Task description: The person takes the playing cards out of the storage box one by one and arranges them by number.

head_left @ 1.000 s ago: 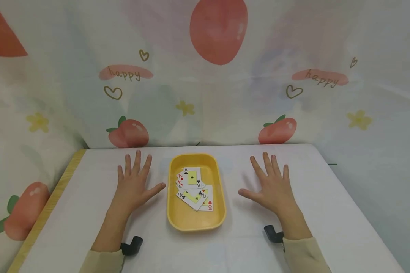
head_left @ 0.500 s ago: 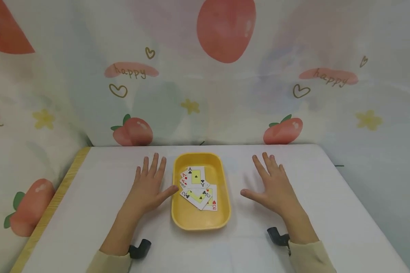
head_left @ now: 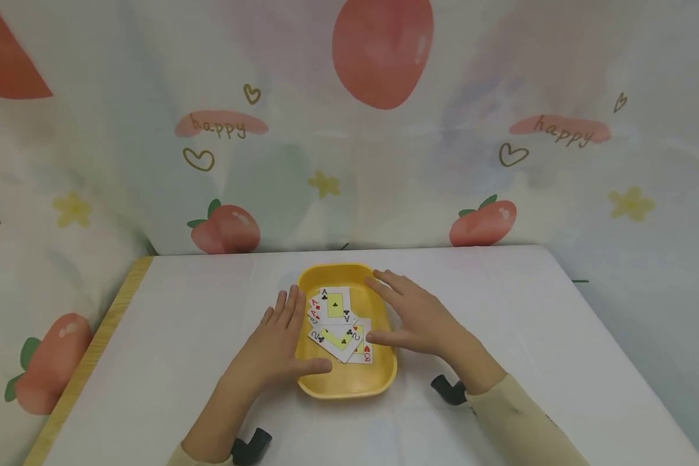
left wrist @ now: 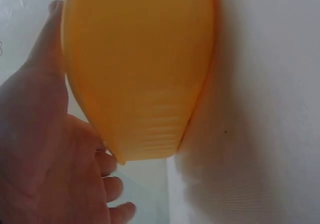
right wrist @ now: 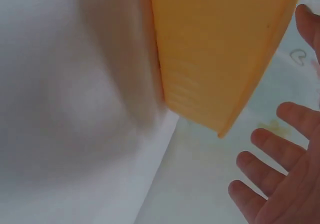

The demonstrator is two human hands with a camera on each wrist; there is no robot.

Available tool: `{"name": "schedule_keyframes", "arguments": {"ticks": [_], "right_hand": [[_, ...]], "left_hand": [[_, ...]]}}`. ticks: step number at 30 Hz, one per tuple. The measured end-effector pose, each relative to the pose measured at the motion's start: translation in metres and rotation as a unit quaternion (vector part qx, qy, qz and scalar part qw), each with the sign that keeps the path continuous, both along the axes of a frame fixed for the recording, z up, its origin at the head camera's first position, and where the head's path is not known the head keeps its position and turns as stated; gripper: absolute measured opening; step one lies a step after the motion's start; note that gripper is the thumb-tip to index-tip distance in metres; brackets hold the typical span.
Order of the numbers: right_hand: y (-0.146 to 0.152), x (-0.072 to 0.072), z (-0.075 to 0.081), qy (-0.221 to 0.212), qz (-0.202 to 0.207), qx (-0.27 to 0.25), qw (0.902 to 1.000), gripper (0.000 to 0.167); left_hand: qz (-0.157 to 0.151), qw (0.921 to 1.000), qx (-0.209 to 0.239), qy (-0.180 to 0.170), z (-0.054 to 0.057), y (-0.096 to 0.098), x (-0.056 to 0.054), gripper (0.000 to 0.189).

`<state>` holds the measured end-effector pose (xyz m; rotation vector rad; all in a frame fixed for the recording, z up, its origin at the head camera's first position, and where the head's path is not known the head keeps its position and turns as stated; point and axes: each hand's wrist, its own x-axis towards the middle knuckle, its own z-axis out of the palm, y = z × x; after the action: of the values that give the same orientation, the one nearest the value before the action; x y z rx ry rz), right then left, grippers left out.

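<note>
A yellow plastic tray (head_left: pixel 347 387) stands on the white table, its long side running away from me. Inside lie several overlapping playing cards (head_left: pixel 333 327), face up, among them an ace of clubs (head_left: pixel 334 305) and a two of clubs (head_left: pixel 338 342). My left hand (head_left: pixel 270 349) is at the tray's left rim with straight fingers, its thumb reaching over the near left part. Whether it touches the rim I cannot tell. My right hand (head_left: pixel 416 315) hovers by the right rim, fingers spread and relaxed; the right wrist view shows a gap between the fingers (right wrist: pixel 277 149) and the tray wall (right wrist: pixel 215 49).
The white tabletop (head_left: pixel 501 310) ends at a patterned curtain (head_left: pixel 384 168) behind and at the sides. A wood-coloured strip (head_left: pixel 93 343) edges the table on the left. Black wrist-worn pieces (head_left: pixel 448 390) stick out near both wrists.
Both hands have moved inward, the left to the right and the right to the left, from beside the tray to its rims. The tray and cards have stayed put.
</note>
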<state>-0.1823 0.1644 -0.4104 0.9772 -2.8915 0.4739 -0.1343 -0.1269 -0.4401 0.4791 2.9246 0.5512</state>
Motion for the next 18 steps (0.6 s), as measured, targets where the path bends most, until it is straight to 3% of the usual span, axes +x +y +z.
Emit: {"name": "schedule_keyframes", "arguments": {"ticks": [6, 12, 18], "right_hand": [[-0.017, -0.007, 0.004, -0.012, 0.036, 0.01, 0.9992, 0.094], [-0.026, -0.015, 0.005, -0.02, 0.038, 0.026, 0.9987, 0.094], [-0.035, -0.022, 0.009, -0.043, 0.05, 0.025, 0.9975, 0.091]], "left_hand": [[-0.002, 0.9995, 0.018, -0.026, 0.009, 0.0, 0.008, 0.145], [-0.017, 0.9998, 0.009, -0.01, 0.011, 0.0, 0.01, 0.153], [-0.028, 0.9994, -0.001, -0.021, 0.016, 0.0, 0.014, 0.156]]}}
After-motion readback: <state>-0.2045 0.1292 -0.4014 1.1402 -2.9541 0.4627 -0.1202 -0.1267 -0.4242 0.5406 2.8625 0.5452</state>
